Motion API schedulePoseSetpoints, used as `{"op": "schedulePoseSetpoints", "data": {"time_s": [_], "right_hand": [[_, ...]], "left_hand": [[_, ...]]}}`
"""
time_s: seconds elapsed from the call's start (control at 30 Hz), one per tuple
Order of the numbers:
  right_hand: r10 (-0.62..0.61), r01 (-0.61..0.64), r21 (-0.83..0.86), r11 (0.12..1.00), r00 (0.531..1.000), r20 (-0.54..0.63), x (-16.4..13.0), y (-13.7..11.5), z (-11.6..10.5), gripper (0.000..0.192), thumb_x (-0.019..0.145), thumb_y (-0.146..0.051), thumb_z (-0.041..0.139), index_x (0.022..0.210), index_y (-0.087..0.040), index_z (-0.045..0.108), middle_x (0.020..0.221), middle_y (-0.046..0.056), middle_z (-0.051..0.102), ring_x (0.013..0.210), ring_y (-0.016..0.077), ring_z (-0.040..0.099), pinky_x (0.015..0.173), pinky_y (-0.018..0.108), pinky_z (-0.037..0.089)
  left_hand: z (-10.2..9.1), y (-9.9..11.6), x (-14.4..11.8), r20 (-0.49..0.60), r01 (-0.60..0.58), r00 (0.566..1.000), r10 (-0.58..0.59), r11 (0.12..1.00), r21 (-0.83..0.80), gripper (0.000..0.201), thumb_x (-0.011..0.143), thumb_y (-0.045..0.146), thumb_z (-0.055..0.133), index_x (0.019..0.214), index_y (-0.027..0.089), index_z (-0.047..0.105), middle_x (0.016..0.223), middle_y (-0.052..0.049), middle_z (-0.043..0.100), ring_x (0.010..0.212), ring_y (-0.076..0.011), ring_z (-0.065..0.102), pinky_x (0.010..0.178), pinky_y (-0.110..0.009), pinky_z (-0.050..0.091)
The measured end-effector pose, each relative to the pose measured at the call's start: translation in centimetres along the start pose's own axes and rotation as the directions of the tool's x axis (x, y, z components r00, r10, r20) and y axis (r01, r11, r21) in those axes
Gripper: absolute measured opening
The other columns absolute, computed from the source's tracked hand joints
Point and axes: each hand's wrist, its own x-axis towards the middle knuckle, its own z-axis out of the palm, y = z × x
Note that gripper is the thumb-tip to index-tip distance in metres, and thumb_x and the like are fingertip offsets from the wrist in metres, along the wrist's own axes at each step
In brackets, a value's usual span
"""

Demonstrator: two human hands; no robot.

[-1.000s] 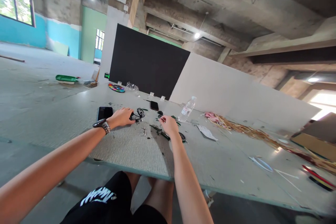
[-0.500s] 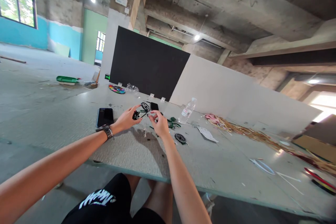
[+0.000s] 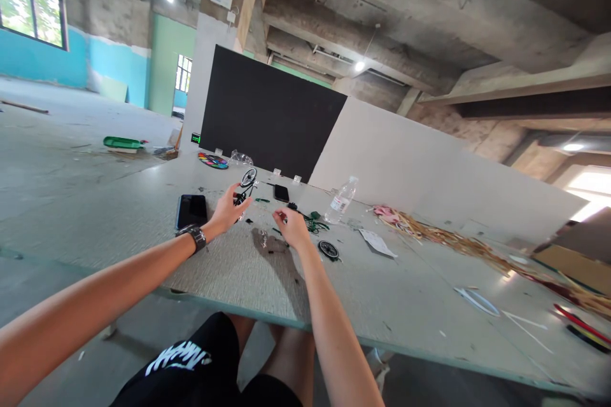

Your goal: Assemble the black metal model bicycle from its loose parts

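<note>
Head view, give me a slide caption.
Left hand lifts a small wheeled model above the table; right hand hovers beside.

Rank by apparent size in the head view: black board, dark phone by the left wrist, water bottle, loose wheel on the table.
1. black board
2. dark phone
3. water bottle, close to the phone, so unsure
4. loose wheel

On grey-green tabletop (image 3: pixel 410 305): black smartphone (image 3: pixel 191 210), clear plastic water bottle (image 3: pixel 340 200), round multicolour paint palette (image 3: pixel 212 161), white paper scrap (image 3: pixel 377 243), straw-coloured strips (image 3: pixel 453 240) at right.
</note>
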Motion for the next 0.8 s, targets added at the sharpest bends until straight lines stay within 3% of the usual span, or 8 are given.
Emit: {"op": "schedulePoseSetpoints", "data": {"time_s": [0.07, 0.2, 0.37, 0.53, 0.7, 0.8], "right_hand": [[0.02, -0.016, -0.036, 0.999, 0.996, 0.092, -0.1, 0.2, -0.3, 0.024, 0.096, -0.039, 0.058, 0.102, -0.022, 0.075, 0.096, 0.007, 0.076, 0.088, 0.0199, 0.069, 0.079, 0.027, 0.048], [-0.029, 0.03, -0.001, 1.0, 0.965, 0.261, -0.4, -0.1, -0.5, 0.028, 0.091, -0.046, 0.065, 0.101, -0.023, 0.077, 0.093, 0.005, 0.076, 0.082, 0.0184, 0.068, 0.076, 0.026, 0.047], [-0.056, 0.051, 0.024, 0.998, 0.941, 0.332, -0.3, -0.8, 0.3, 0.019, 0.086, -0.039, 0.072, 0.097, -0.025, 0.078, 0.088, 0.002, 0.075, 0.078, 0.0165, 0.067, 0.073, 0.025, 0.046], [-0.073, 0.06, 0.052, 0.997, 0.954, 0.292, -0.2, -0.4, 0.6, 0.011, 0.088, -0.03, 0.068, 0.093, -0.022, 0.075, 0.092, 0.003, 0.076, 0.086, 0.018, 0.067, 0.077, 0.026, 0.046], [-0.089, 0.083, 0.065, 0.994, 0.99, 0.106, -0.1, -0.4, 0.4, 0.016, 0.094, -0.031, 0.059, 0.094, -0.021, 0.071, 0.088, 0.003, 0.074, 0.082, 0.0179, 0.066, 0.076, 0.027, 0.045], [-0.093, 0.093, 0.095, 0.991, 0.996, -0.001, -0.1, -0.7, 0.3, 0.017, 0.094, -0.034, 0.058, 0.096, -0.021, 0.07, 0.091, 0.003, 0.074, 0.087, 0.0189, 0.067, 0.081, 0.028, 0.046]], "left_hand": [[0.0, -0.2, 0.1, -0.004, -0.005, 1.0, 0.005, 0.998, 0.059, 0.066, 0.088, 0.048, 0.063, 0.142, 0.015, 0.047, 0.116, -0.014, 0.066, 0.103, -0.0252, 0.064, 0.092, -0.036, 0.048], [-0.5, 0.0, -0.2, 0.053, -0.136, 0.991, 0.127, 0.959, 0.248, 0.065, 0.087, 0.047, 0.063, 0.143, 0.017, 0.047, 0.125, -0.015, 0.063, 0.117, -0.0294, 0.059, 0.099, -0.039, 0.045], [-1.6, 0.9, -0.5, 0.173, -0.22, 0.973, 0.153, 0.844, 0.489, 0.069, 0.087, 0.049, 0.062, 0.147, 0.019, 0.043, 0.125, -0.017, 0.063, 0.116, -0.0351, 0.058, 0.098, -0.044, 0.043], [-2.0, 0.6, -0.3, 0.242, -0.242, 0.963, 0.115, 0.766, 0.596, 0.067, 0.085, 0.048, 0.063, 0.141, 0.016, 0.047, 0.12, -0.019, 0.066, 0.116, -0.0372, 0.058, 0.095, -0.045, 0.043], [-2.0, -0.3, -0.2, 0.283, -0.233, 0.957, 0.062, 0.744, 0.626, 0.053, 0.085, 0.049, 0.063, 0.127, 0.016, 0.058, 0.116, -0.018, 0.066, 0.113, -0.0374, 0.057, 0.093, -0.045, 0.043], [-2.0, 0.2, -0.3, 0.232, -0.281, 0.957, 0.174, 0.75, 0.598, 0.046, 0.089, 0.05, 0.06, 0.121, 0.017, 0.064, 0.128, -0.02, 0.059, 0.12, -0.0381, 0.052, 0.099, -0.048, 0.04]]}}
